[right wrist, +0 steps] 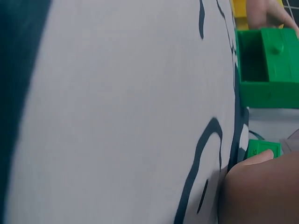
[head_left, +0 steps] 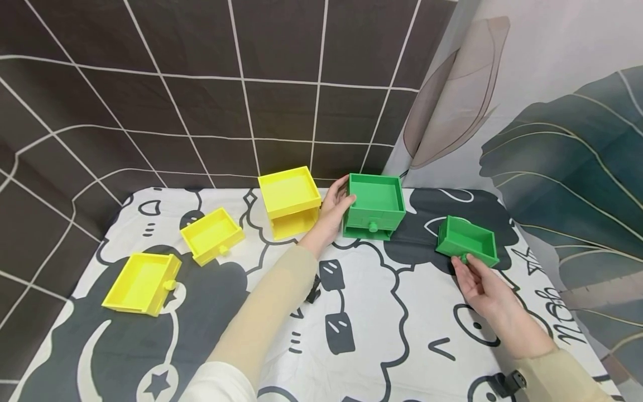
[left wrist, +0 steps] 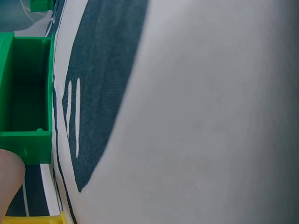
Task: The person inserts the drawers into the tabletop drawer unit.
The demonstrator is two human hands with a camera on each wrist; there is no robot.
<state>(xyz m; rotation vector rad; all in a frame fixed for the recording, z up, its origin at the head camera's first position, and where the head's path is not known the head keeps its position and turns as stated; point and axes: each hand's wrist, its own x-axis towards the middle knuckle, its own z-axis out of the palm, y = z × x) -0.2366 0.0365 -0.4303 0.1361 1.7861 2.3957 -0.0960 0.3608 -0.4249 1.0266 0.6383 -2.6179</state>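
Note:
A small green cabinet point(head_left: 375, 195) stands on the patterned cloth, its upper drawer in place and its lower slot open. My left hand point(head_left: 332, 215) grips the cabinet's left side, thumb at the top edge and fingers toward the back. To the right, my right hand point(head_left: 479, 287) pinches a loose green drawer point(head_left: 467, 239) by its front knob. The left wrist view shows the cabinet's open slot point(left wrist: 30, 88) beside the left thumb. In the right wrist view, the drawer point(right wrist: 264, 148) is mostly hidden behind the right hand point(right wrist: 266, 186).
Left of the cabinet stands a yellow cabinet point(head_left: 290, 192) with an open lower slot. Two loose yellow drawers, one nearer point(head_left: 143, 283) and one farther point(head_left: 212, 235), lie on the cloth point(head_left: 372, 357) at the left. A dark gridded curtain point(head_left: 281, 106) hangs behind.

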